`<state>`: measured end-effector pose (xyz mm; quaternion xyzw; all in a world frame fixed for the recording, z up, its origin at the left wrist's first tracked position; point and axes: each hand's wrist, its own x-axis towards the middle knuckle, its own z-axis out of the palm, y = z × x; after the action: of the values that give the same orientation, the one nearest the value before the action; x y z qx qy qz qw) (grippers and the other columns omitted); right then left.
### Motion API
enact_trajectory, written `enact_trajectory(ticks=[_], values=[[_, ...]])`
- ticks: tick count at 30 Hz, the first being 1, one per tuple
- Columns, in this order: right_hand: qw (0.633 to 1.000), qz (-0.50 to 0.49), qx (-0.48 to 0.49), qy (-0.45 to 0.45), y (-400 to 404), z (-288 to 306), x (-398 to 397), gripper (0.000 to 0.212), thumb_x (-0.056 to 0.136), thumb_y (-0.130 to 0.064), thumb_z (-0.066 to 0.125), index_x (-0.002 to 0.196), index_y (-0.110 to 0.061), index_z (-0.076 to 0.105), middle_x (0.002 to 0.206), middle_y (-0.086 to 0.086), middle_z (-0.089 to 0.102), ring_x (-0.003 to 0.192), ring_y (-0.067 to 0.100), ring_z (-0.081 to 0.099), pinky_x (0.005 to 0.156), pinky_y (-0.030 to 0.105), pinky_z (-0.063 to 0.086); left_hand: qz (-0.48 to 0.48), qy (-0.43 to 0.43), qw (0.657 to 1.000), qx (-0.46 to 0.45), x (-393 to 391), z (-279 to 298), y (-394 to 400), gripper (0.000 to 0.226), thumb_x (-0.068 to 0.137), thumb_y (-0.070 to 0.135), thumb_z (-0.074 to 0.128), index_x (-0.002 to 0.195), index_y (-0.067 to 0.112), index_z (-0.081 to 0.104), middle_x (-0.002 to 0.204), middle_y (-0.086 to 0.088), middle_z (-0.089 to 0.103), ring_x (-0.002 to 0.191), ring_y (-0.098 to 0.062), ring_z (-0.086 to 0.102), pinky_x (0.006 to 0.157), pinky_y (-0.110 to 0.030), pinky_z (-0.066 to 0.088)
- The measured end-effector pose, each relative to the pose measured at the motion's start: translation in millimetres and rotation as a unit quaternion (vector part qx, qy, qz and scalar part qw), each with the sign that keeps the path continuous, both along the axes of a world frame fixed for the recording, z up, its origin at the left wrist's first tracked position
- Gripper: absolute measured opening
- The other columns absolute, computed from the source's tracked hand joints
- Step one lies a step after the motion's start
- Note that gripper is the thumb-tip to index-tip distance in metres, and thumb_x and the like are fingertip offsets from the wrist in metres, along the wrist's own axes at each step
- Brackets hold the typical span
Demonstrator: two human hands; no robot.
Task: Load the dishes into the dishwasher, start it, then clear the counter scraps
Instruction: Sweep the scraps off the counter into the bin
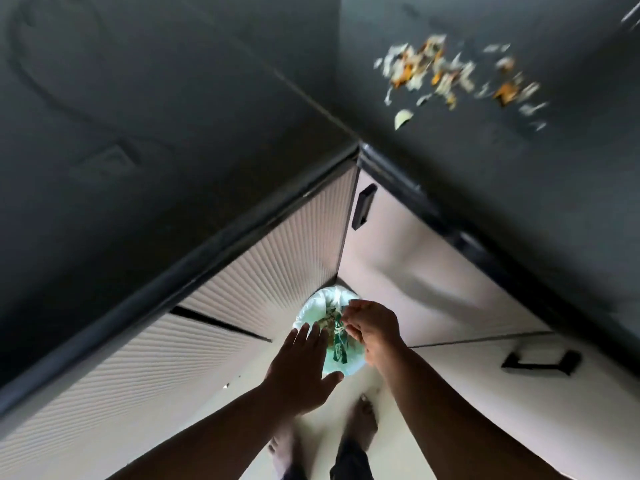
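While both hands hover over the bin point(311, 306), scraps point(457, 72) lie on the counter point(502, 161) well beyond them.
Left hand point(304, 368) is flat, fingers straight, empty — right hand point(372, 329) has fingers curled, though whether it pinches anything I cannot tell — bin directly beneath both.

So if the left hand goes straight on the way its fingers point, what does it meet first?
Most likely the bin lined with a pale bag: the left hand is flat, its fingers aimed at the near rim. Depth is unclear; it may pass above.
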<state>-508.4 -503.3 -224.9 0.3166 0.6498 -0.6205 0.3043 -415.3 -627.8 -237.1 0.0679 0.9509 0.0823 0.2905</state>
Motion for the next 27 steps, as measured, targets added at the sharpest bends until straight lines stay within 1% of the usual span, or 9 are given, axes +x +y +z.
enact_trajectory(ticks=[3,5,7,12,14,17,19,23,27], values=[[0.999,-0.028,-0.022,0.035,4.2,61.0,12.9,0.027,0.071,0.024,0.058,0.076,-0.002,0.062,0.062,0.014,0.055,0.049,0.018,0.05,0.049,0.024,0.044,-0.025,0.046,0.999,0.014,0.5,52.5,0.5,0.079,0.097,0.055,0.028,0.152,0.003,0.007,0.16,-0.013,0.005,0.148,-0.03,0.005,0.121,-0.039,0.002],[0.998,-0.015,-0.022,0.058,3.8,104.8,22.8,0.029,0.073,0.023,0.056,0.074,-0.005,0.064,0.062,0.011,0.056,0.054,0.02,0.052,0.057,0.027,0.045,-0.046,0.067,0.997,0.017,-1.0,85.2,-1.3,0.077,0.089,0.057,0.033,0.139,0.0,0.046,0.144,-0.015,0.045,0.133,-0.031,0.045,0.111,-0.039,0.033],[0.996,0.004,-0.007,0.09,2.9,137.7,28.8,0.031,0.074,0.019,0.056,0.071,-0.01,0.066,0.063,0.009,0.06,0.061,0.021,0.054,0.06,0.028,0.045,-0.069,0.108,0.992,0.009,-2.3,116.9,-0.9,0.074,0.084,0.058,0.032,0.123,0.005,0.064,0.125,-0.012,0.064,0.113,-0.027,0.063,0.102,-0.035,0.042],[0.971,0.062,0.044,0.226,1.6,228.3,29.8,0.021,0.081,0.01,0.059,0.078,-0.009,0.066,0.07,0.006,0.066,0.065,0.016,0.058,0.057,0.022,0.049,-0.048,0.206,0.974,0.077,-13.7,198.6,-0.7,0.079,0.096,0.059,0.027,0.154,0.011,0.004,0.161,-0.004,0.003,0.149,-0.022,0.001,0.118,-0.032,-0.005],[0.947,0.082,0.084,0.299,3.5,261.7,24.2,0.014,0.082,0.004,0.062,0.081,-0.01,0.066,0.071,0.004,0.066,0.066,0.015,0.058,0.061,0.024,0.05,-0.027,0.249,0.962,0.113,-20.8,229.0,-2.8,0.075,0.096,0.057,0.029,0.154,0.013,0.009,0.161,0.0,0.011,0.148,-0.02,0.006,0.118,-0.029,-0.001],[0.886,0.112,0.202,0.402,15.3,290.4,7.2,0.01,0.086,-0.009,0.062,0.083,-0.018,0.065,0.078,0.0,0.067,0.073,0.014,0.061,0.07,0.029,0.054,-0.042,0.361,0.923,0.123,-40.1,258.9,-10.7,0.07,0.096,0.06,0.014,0.136,0.015,0.05,0.137,0.003,0.054,0.13,-0.018,0.049,0.109,-0.028,0.033],[0.838,0.135,0.294,0.44,30.9,296.1,-3.6,0.006,0.088,-0.019,0.061,0.09,-0.024,0.063,0.089,-0.003,0.066,0.079,0.011,0.06,0.074,0.029,0.053,-0.032,0.382,0.917,0.11,-53.4,271.4,-19.1,0.064,0.096,0.058,0.022,0.141,0.018,0.044,0.144,0.003,0.047,0.139,-0.018,0.037,0.114,-0.029,0.023],[0.751,0.22,0.5,0.371,69.0,275.1,-17.0,0.068,0.088,-0.062,0.049,0.14,-0.02,0.039,0.145,0.005,0.041,0.132,0.024,0.04,0.108,0.039,0.033,0.013,0.294,0.955,0.027,-79.3,270.5,-33.5,0.072,0.096,0.059,0.031,0.153,0.021,0.01,0.161,0.001,0.009,0.148,-0.021,-0.005,0.117,-0.038,-0.005],[0.763,0.259,0.535,0.254,97.8,251.3,-29.1,0.121,0.071,-0.092,0.023,0.153,-0.007,-0.001,0.161,0.014,-0.006,0.148,0.032,-0.008,0.119,0.043,0.0,0.04,0.235,0.97,-0.057,-107.4,258.7,-45.6,0.083,0.093,0.067,0.025,0.153,0.017,-0.002,0.162,-0.005,-0.006,0.147,-0.026,-0.014,0.119,-0.045,-0.006]])
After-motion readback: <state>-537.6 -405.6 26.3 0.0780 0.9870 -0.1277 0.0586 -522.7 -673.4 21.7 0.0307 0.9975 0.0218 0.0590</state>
